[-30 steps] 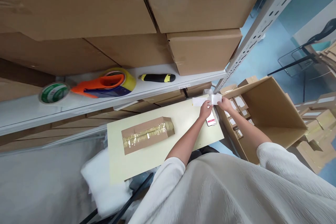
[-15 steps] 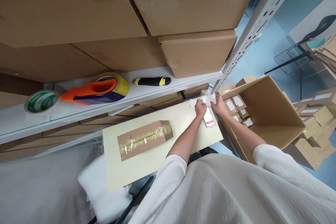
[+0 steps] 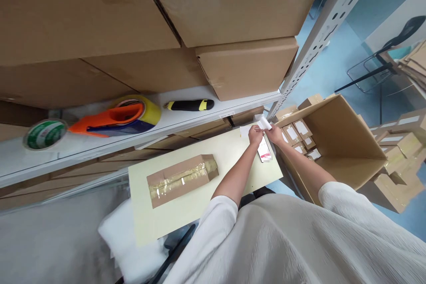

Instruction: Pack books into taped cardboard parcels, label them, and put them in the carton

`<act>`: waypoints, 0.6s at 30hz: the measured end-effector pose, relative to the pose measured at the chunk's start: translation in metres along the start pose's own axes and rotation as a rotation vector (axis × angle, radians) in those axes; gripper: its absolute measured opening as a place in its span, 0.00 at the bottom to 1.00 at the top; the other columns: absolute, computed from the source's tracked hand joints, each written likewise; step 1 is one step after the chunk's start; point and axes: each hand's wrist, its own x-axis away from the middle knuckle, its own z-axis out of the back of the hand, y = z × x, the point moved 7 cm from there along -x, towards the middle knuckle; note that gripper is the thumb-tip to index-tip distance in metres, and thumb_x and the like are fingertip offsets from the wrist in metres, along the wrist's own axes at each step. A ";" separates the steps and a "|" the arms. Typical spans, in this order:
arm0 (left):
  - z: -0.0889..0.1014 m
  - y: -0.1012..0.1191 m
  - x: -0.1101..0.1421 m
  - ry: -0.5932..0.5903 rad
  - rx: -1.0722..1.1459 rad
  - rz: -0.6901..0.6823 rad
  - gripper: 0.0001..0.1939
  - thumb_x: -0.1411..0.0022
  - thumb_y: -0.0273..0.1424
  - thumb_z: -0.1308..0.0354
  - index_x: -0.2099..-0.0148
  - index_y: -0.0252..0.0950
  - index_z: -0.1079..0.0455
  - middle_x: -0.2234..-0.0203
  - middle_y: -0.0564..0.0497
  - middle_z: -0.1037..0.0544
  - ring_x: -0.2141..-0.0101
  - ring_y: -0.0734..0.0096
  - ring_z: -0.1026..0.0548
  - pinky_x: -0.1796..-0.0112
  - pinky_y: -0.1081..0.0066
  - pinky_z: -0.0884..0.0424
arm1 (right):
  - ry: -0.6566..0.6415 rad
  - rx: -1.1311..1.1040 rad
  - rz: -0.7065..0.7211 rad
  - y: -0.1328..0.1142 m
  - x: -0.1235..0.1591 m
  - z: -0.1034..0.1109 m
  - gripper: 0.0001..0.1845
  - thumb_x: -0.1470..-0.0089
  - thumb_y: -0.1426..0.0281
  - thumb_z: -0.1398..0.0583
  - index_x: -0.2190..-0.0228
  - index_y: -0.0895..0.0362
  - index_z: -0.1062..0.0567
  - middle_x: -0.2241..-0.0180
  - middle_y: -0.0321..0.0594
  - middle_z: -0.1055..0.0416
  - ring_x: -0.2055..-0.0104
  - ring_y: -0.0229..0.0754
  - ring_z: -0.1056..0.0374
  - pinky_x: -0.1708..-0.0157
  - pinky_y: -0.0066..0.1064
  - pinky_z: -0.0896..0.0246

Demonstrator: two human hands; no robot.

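Nearest, the person's off-white textured shirt [image 3: 286, 239] fills the bottom, both bare forearms reaching forward over a pale yellow rectangular counter [image 3: 179, 222]. On its left part lies a long brown cardboard carton [image 3: 183, 179] sealed with shiny yellowish tape. By its right end sits a flat phone-like slab with a white and pink face [image 3: 264, 153], just beside the wrists. Past it, the left hand [image 3: 255, 136] and right hand [image 3: 274, 134] come close together, fingers pinched on a small curled white paper slip [image 3: 264, 122] between them; another white sheet [image 3: 245, 131] shows beside the left hand. To the right, a large open brown cardboard box [image 3: 342, 137] holds small labelled cartons [image 3: 293, 133]. Across the counter's far side, a white metal shelf [image 3: 186, 120] carries an orange and blue tape dispenser [image 3: 109, 122] and a black and yellow cutter [image 3: 189, 105]. Farther off stretches a blue floor [image 3: 333, 64].
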 end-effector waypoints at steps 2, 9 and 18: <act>0.001 0.000 -0.001 -0.001 0.019 -0.014 0.15 0.44 0.24 0.28 0.56 0.40 0.26 0.68 0.54 0.20 0.71 0.70 0.19 0.62 0.67 0.20 | 0.017 -0.011 0.005 -0.002 -0.002 0.001 0.11 0.39 0.62 0.37 0.61 0.57 0.18 0.65 0.47 0.17 0.61 0.52 0.22 0.63 0.32 0.34; 0.009 -0.002 0.002 -0.080 0.018 -0.078 0.15 0.45 0.26 0.27 0.55 0.40 0.24 0.66 0.51 0.17 0.63 0.64 0.16 0.57 0.64 0.19 | 0.027 -0.140 0.006 -0.009 0.000 -0.002 0.13 0.43 0.64 0.37 0.61 0.59 0.18 0.66 0.46 0.17 0.64 0.50 0.24 0.64 0.33 0.33; 0.021 0.004 0.009 -0.061 -0.011 -0.087 0.17 0.47 0.26 0.23 0.56 0.37 0.22 0.63 0.47 0.15 0.60 0.62 0.16 0.54 0.62 0.19 | 0.023 -0.200 0.025 -0.014 0.003 -0.005 0.15 0.49 0.61 0.36 0.62 0.58 0.19 0.66 0.44 0.18 0.64 0.49 0.25 0.62 0.35 0.31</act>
